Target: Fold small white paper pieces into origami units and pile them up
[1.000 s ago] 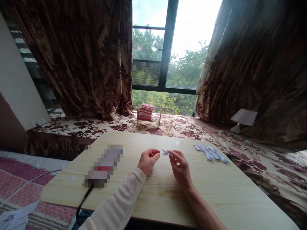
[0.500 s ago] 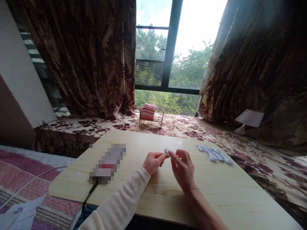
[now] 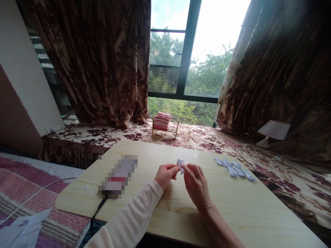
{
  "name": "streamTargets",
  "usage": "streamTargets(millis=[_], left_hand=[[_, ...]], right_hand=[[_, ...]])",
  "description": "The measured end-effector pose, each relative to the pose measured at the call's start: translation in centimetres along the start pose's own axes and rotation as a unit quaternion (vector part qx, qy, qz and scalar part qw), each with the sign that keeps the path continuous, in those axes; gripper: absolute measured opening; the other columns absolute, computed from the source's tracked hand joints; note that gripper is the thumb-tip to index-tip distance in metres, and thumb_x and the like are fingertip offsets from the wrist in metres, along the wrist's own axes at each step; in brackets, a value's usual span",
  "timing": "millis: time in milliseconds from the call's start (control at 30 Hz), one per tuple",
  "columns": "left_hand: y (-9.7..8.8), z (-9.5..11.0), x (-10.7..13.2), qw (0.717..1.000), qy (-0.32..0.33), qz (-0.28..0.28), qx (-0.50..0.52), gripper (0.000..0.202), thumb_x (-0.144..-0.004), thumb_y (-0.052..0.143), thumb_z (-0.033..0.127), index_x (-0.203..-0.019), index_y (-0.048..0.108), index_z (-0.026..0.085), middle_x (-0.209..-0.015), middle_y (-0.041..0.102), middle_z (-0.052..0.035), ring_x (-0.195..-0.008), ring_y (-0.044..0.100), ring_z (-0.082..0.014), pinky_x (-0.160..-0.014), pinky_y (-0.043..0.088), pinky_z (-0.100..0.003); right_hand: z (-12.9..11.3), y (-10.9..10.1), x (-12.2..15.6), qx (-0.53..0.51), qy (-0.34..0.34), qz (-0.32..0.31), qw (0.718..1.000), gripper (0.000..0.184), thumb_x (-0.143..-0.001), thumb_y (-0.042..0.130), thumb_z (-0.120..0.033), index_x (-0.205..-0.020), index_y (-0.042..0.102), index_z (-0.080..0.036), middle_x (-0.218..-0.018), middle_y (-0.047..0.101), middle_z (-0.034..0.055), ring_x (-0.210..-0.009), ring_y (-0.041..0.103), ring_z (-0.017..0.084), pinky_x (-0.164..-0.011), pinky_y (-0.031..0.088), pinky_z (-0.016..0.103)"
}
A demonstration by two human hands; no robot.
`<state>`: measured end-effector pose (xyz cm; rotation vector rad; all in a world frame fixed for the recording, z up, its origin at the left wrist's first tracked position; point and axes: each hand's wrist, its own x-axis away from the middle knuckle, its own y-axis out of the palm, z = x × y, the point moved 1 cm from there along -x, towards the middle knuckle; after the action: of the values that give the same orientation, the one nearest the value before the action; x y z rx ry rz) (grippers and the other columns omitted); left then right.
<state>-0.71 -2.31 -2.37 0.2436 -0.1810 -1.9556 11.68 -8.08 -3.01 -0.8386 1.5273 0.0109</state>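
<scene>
Above the middle of the light wooden table [image 3: 165, 210], a small folded white paper piece [image 3: 180, 164] with a pointed top is held up. My left hand [image 3: 167, 175] pinches it from the left between thumb and forefinger. From the right, my right hand [image 3: 197, 184] has its bent fingertips on the paper's edge, in a loose pinch. Part of the piece is covered by the fingers. Several similar folded paper pieces [image 3: 234, 168] lie in a loose group on the right side of the table.
A blurred-out flat object [image 3: 117, 179] with a dark strap lies on the table's left. A paper scrap [image 3: 86, 187] is near it. Beyond the table stand a small rack with striped cloths [image 3: 162, 121] and a lamp [image 3: 274, 130]. White sheets [image 3: 24, 227] lie at lower left.
More of the folded paper now shows between my fingers, its point and lower edge visible, and my right fingertips have shifted slightly. The whole view has moved a little, so things sit farther right.
</scene>
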Motion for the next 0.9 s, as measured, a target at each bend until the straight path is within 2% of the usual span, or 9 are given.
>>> streamTargets(millis=[167,300,433,600,767,900], left_hand=[[-0.6,0.1,-0.4,0.999,0.009,0.043,-0.026,0.019,-0.059,0.064,0.032,-0.057,0.064,0.013,-0.041,0.042,0.0050,-0.043,0.035,-0.0070,-0.047,0.032,-0.023],[-1.0,0.2,-0.5,0.996,0.019,0.063,-0.058,0.014,-0.060,0.061,0.027,-0.055,0.064,0.013,-0.043,0.044,0.0043,-0.044,0.036,-0.0075,-0.049,0.032,-0.023],[-0.8,0.2,-0.4,0.995,0.023,0.048,-0.086,0.013,-0.060,0.060,0.024,-0.057,0.065,0.013,-0.045,0.047,0.0036,-0.046,0.037,-0.0079,-0.049,0.031,-0.022],[-0.6,0.2,-0.2,0.993,0.026,0.017,-0.111,0.014,-0.060,0.060,0.025,-0.057,0.065,0.013,-0.048,0.049,0.0029,-0.047,0.038,-0.0083,-0.049,0.030,-0.022],[-0.6,0.2,-0.2,0.992,0.028,0.008,-0.122,0.016,-0.062,0.060,0.028,-0.056,0.063,0.013,-0.048,0.048,0.0032,-0.048,0.039,-0.0088,-0.050,0.030,-0.023],[-0.6,0.4,-0.2,0.992,0.033,-0.001,-0.125,0.021,-0.066,0.059,0.033,-0.059,0.064,0.013,-0.048,0.047,0.0030,-0.050,0.041,-0.0096,-0.052,0.031,-0.024]], right_hand=[[0.2,0.0,0.1,-0.050,0.068,0.033,0.996,0.034,-0.084,0.044,-0.011,-0.112,0.058,-0.025,-0.101,0.054,0.0077,-0.092,0.054,0.019,-0.078,0.048,0.036],[1.0,-0.2,0.2,-0.089,0.169,0.054,0.980,0.021,-0.086,0.045,-0.020,-0.099,0.060,-0.020,-0.095,0.056,0.0072,-0.082,0.055,0.018,-0.070,0.048,0.033],[1.6,0.0,0.2,-0.139,0.249,0.029,0.958,0.022,-0.087,0.045,-0.030,-0.084,0.063,-0.018,-0.085,0.060,0.0054,-0.076,0.056,0.017,-0.063,0.045,0.029],[1.6,0.4,0.1,-0.217,0.303,-0.012,0.928,0.029,-0.083,0.051,-0.040,-0.069,0.063,-0.018,-0.071,0.060,0.0029,-0.068,0.054,0.016,-0.061,0.042,0.027],[1.4,0.5,-0.1,-0.293,0.348,-0.032,0.890,0.034,-0.075,0.058,-0.049,-0.065,0.064,-0.017,-0.063,0.060,0.0017,-0.060,0.051,0.015,-0.057,0.040,0.027],[1.6,0.3,-0.2,-0.330,0.397,-0.023,0.856,0.037,-0.073,0.059,-0.051,-0.065,0.064,-0.016,-0.055,0.054,-0.0004,-0.055,0.046,0.013,-0.055,0.037,0.026]])
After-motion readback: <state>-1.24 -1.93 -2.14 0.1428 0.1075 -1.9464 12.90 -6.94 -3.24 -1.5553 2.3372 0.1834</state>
